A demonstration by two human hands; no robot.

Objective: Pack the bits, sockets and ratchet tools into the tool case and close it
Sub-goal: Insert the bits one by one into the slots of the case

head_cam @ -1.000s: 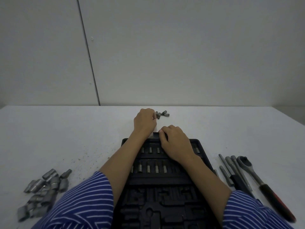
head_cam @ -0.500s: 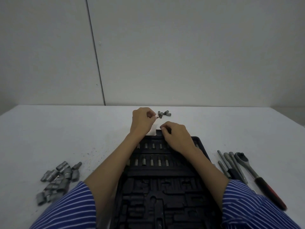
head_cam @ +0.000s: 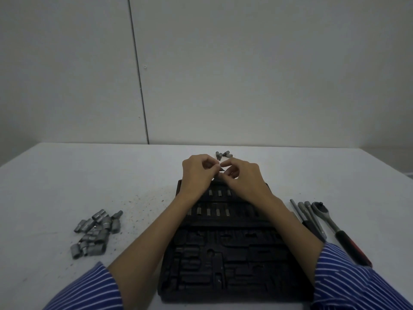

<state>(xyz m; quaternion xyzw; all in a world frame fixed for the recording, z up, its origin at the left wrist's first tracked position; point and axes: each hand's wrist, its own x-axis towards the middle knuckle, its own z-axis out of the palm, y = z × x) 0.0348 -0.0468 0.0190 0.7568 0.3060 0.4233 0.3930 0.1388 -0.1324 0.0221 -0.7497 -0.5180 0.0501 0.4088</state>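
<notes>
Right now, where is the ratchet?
The ratchet lies on the table, right of the tool case, beside the extension bars.

From my remote seat I see two bare forearms running out of the bottom of the picture to the left hand [head_cam: 196, 173] and the right hand [head_cam: 244, 177]. Neither hand wears a glove, ring or watch that I can make out. Well behind the left hand, the left sleeve [head_cam: 89, 289] is blue cloth with thin white stripes, pushed up so its cuff edge sits high on the forearm. Behind the right hand, the right sleeve [head_cam: 353, 280] shows the same blue with fine white stripes, its cuff likewise pushed back.
</notes>
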